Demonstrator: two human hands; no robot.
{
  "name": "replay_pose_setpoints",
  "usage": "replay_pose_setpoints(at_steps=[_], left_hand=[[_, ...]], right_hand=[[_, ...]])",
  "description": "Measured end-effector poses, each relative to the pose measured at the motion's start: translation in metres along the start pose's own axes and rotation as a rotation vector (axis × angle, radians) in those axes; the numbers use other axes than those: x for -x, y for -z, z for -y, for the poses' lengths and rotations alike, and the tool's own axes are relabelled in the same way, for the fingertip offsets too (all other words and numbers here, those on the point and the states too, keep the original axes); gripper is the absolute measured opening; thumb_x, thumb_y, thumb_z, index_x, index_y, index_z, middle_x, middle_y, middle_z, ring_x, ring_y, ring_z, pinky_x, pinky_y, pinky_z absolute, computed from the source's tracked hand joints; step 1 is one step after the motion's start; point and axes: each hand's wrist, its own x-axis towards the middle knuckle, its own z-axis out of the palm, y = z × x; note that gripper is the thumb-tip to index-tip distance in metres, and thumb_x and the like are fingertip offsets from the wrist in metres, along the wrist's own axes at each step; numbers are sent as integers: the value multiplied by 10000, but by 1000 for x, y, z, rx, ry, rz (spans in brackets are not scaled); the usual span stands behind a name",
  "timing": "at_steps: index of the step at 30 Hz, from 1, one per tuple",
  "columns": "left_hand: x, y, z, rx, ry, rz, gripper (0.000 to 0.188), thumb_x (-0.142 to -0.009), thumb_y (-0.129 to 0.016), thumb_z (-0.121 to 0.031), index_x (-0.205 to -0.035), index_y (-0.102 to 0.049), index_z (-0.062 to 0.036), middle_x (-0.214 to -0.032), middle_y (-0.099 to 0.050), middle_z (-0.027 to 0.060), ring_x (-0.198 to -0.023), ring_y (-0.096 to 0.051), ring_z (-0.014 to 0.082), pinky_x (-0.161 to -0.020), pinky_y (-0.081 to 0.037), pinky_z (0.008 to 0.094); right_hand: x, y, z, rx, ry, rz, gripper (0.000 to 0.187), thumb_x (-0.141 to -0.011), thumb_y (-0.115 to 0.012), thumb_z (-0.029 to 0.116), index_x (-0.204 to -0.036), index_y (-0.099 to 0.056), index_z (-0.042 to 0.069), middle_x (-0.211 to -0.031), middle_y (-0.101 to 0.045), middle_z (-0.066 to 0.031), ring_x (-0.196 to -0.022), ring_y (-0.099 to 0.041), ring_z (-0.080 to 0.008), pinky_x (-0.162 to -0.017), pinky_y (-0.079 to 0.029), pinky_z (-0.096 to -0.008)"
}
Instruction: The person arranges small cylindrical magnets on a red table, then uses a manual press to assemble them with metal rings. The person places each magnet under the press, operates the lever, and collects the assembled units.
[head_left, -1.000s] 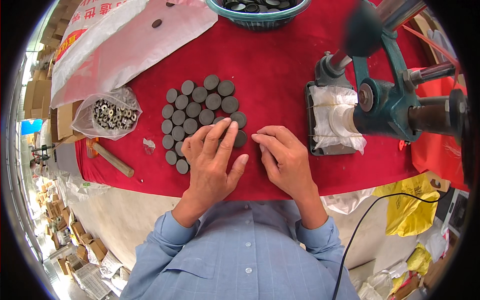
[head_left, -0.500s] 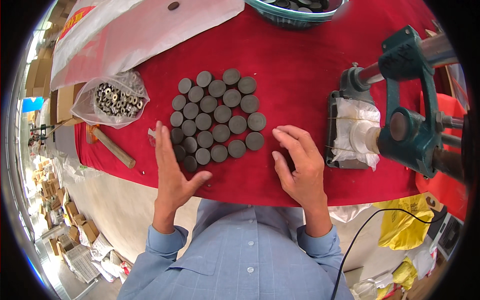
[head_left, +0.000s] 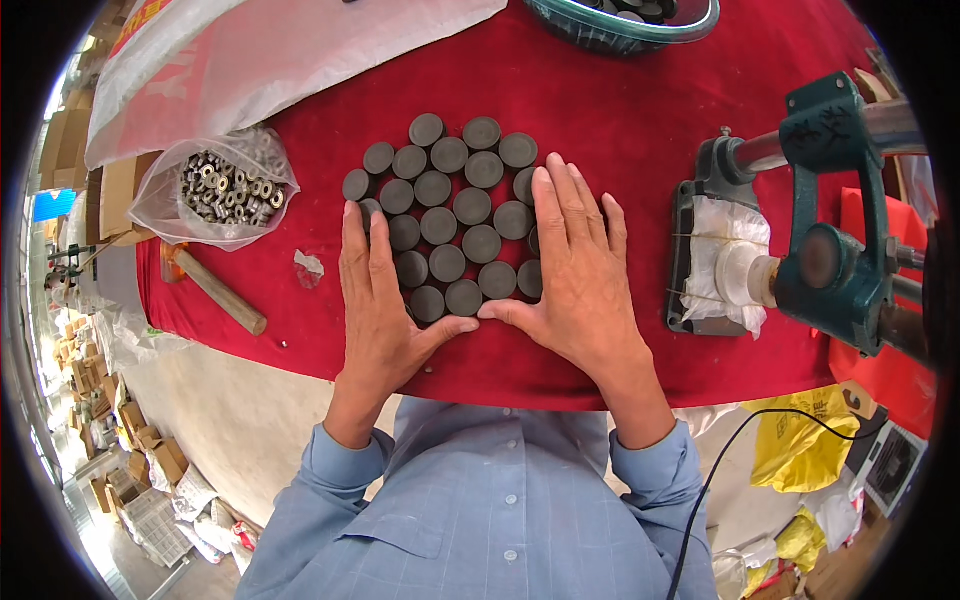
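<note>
While flanking already-grouped dark discs [head_left: 447, 263] with left hand [head_left: 377, 318], right hand [head_left: 590, 287] (splayed, nearly meeting at thumbs [head_left: 508, 313]), see gaps left.

Ahead of the torso [head_left: 505, 500], the left grip [head_left: 378, 310] and right grip [head_left: 590, 300] are lying unclenched side by side; fingers [head_left: 560, 205] are pointing away from it, thumbs [head_left: 447, 330] are angling inward, tips nearly touching.
</note>
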Motion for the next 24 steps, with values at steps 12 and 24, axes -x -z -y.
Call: replay_pose_setpoints(at_steps=[12, 24], left_hand=[[0, 17, -19, -22, -103, -29, 826, -992, -709, -507, -1594, -475, 9, -1686, -410, 201, -1583, -333, 386, -1235, -220, 629], [-4, 12, -26, -202, -91, 13, 702, -907, -783, -407, -1528, -598, -138, -1629, -537, 45, -1456, -452, 324, -1217, -196, 630]], right_hand=[[9, 1, -21, -448, -13, -362, 675, -896, -840, 181, -1475, -566, -32, -1460, -617, -247, -1337, -610, -412, -1123, -496, -466], [10, -2, -15, -470, -13, -338, 590, -903, -798, 110, -1439, -591, -20, -1414, -642, -228, -1268, -639, -399, -1078, -512, -480]])
